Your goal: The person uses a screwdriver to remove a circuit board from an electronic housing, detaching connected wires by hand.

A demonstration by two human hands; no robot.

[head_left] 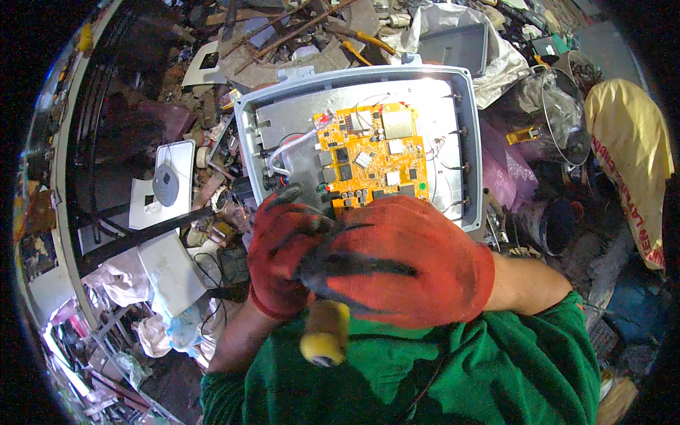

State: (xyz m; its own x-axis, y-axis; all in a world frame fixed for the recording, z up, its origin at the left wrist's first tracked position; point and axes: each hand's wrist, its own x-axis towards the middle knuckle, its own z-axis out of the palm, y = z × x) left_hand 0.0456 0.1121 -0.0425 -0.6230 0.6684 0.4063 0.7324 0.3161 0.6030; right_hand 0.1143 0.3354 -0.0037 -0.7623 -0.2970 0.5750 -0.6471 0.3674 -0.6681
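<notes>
A grey housing (473, 156) lies in front of me, with a metal plate inside that carries an orange circuit board (386, 149). Both my hands wear red gloves with black palms and meet over the housing's near edge. My right hand (411, 262) is closed around a yellow-handled tool (326, 336); the handle's end points back toward my shirt, and its working end is hidden. Beside it, my left hand (283, 244) has its fingers curled at the near left corner, next to cables (280, 159) entering the housing. What those fingers grip is hidden.
Scrap lies all around. To the left are a black metal frame (142, 237) and a white panel with a grey disc (166, 185). At the right stand a wire-rimmed container (563, 117) and a pale yellow sack (623, 142). Orange-handled cutters (372, 42) lie beyond the housing.
</notes>
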